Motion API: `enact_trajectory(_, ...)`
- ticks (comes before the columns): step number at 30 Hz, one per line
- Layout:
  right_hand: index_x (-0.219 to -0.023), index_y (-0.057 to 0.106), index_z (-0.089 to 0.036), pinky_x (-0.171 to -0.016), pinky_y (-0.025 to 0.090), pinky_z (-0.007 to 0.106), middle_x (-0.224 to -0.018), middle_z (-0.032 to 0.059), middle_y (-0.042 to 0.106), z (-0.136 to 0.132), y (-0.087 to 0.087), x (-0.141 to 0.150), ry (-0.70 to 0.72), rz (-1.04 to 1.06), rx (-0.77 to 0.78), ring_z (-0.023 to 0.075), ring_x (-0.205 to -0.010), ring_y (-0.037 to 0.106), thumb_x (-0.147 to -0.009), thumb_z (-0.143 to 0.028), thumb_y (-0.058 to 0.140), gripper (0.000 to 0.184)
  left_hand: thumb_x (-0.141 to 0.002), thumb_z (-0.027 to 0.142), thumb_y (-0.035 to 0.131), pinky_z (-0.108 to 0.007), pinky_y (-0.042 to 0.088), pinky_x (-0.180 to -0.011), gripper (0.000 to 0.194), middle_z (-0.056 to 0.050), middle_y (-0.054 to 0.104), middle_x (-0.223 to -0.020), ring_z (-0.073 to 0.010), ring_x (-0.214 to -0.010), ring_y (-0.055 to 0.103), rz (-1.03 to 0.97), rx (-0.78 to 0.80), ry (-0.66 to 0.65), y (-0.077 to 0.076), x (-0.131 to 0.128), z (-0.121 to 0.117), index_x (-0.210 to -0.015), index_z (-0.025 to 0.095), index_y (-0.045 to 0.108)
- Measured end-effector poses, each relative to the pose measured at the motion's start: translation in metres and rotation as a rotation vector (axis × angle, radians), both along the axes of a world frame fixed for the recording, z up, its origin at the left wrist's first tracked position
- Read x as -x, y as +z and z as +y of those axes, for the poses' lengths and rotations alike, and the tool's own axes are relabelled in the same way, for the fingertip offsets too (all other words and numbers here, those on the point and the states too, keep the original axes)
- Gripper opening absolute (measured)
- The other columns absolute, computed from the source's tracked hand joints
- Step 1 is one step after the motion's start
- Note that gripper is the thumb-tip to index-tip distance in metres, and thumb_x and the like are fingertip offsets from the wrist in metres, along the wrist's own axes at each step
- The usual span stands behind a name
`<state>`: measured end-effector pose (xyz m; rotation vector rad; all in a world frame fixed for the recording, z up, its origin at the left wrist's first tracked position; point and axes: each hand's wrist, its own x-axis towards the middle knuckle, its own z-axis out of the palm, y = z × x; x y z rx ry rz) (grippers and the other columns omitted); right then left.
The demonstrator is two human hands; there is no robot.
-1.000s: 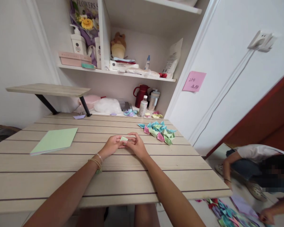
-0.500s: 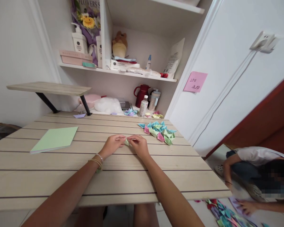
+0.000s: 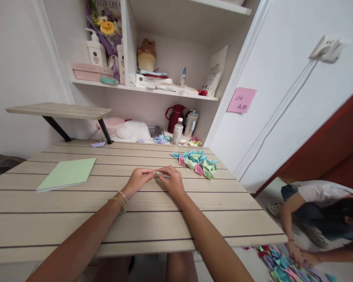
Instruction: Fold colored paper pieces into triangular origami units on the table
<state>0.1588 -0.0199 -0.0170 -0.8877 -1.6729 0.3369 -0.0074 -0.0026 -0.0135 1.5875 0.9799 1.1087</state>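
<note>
Over the middle of the table, my left hand (image 3: 139, 181) and my right hand (image 3: 172, 181) meet at the fingertips. Pinched between them is a small piece of folded green paper (image 3: 158, 172), mostly covered by the fingers. To the right of my hands lies a pile of folded paper pieces (image 3: 197, 160) in blue, green and pink. A stack of green paper sheets (image 3: 67, 174) rests flat at the left of the table, apart from my left hand.
A raised wooden shelf (image 3: 59, 109) on black legs stands at the back left. Along the back are a plastic bottle (image 3: 178, 132), a red jug (image 3: 175, 118) and a cup (image 3: 191, 123). At lower right a person crouches by colourful folded papers (image 3: 279, 262) on the floor.
My fingers have shifted around the green paper, and less of it shows now. The person on the floor has brought both hands together over the papers there.
</note>
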Motion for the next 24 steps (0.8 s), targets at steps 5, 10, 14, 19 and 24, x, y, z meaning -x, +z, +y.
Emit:
enact_trajectory(5,-0.084,0.065,-0.021,-0.067,0.051,0.027,-0.08,0.0043,0.062,0.0,0.0,0.0,-0.009,-0.021,-0.016,0.0152,-0.075,0.059,-0.07,-0.016,0.061,0.015,-0.068,0.033,0.062,-0.031,0.047,-0.08,0.028,-0.008,0.07,-0.09,-0.0226,-0.089,0.062,0.012,-0.022,0.013,0.0,-0.001,-0.001,-0.087,0.014,0.071)
enact_trajectory(10,-0.083,0.065,-0.02,-0.067,0.051,0.027,-0.079,0.0043,0.062,0.0,0.0,0.0,-0.008,-0.025,-0.018,0.015,-0.074,0.059,-0.071,-0.017,0.061,0.014,-0.067,0.034,0.063,-0.031,0.047,-0.079,0.03,-0.008,0.07,-0.089,-0.0226,-0.088,0.062,-0.011,-0.009,0.021,0.003,-0.002,-0.002,-0.088,0.013,0.07)
enact_trajectory(14,-0.085,0.066,-0.021,-0.067,0.051,0.027,-0.079,0.0044,0.062,0.0,0.0,0.0,-0.007,-0.03,-0.028,0.0154,-0.074,0.059,-0.07,-0.018,0.063,0.015,-0.066,0.032,0.063,-0.033,0.046,-0.083,0.029,-0.008,0.07,-0.09,-0.0231,-0.089,0.062,0.0,-0.011,0.005,0.012,-0.003,-0.008,-0.088,0.014,0.07)
enact_trajectory(19,-0.082,0.067,-0.021,-0.066,0.05,0.027,-0.079,0.0048,0.061,0.002,-0.003,-0.001,-0.001,-0.039,-0.034,0.0154,-0.072,0.059,-0.073,-0.02,0.063,0.011,-0.065,0.031,0.064,-0.034,0.044,-0.086,0.028,-0.008,0.07,-0.09,-0.0232,-0.09,0.062,-0.001,-0.007,0.0,0.012,-0.003,-0.007,-0.086,0.013,0.071)
enact_trajectory(24,-0.081,0.067,-0.022,-0.064,0.05,0.027,-0.078,0.0046,0.062,0.004,-0.003,-0.003,-0.018,-0.036,-0.026,0.0155,-0.071,0.059,-0.075,-0.021,0.06,0.009,-0.063,0.03,0.066,-0.034,0.046,-0.083,0.031,-0.01,0.07,-0.091,-0.0229,-0.085,0.063,-0.018,0.029,0.105,0.005,-0.001,-0.001,-0.089,0.012,0.07)
